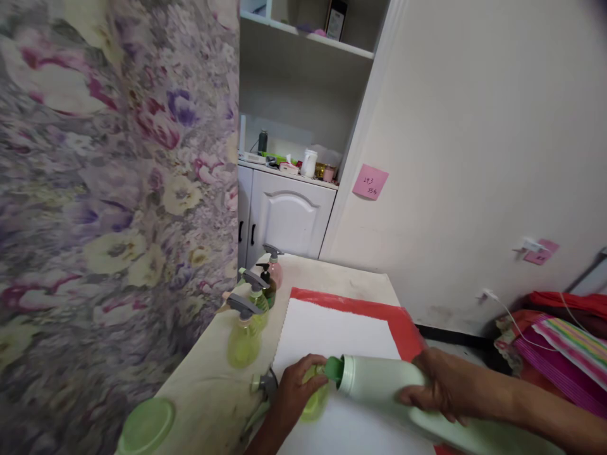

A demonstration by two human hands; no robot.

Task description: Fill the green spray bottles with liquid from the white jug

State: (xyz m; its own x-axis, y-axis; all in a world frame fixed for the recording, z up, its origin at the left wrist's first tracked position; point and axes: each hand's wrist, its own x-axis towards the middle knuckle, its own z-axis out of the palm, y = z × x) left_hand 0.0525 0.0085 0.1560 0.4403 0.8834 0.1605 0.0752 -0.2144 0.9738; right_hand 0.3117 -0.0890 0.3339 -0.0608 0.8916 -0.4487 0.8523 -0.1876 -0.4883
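Grasping a small yellow bottle [312, 407] in left fingers [308, 362] and a tipped pale green bottle [377, 379] in right fingers [415, 397], close together, perhaps touching, over white paper [341, 328].

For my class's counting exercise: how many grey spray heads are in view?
4 spray heads: on the front yellow-green bottle, the green bottle behind it, and the pink bottle farther back; another lies on the table beside the left hand. Others may be hidden.
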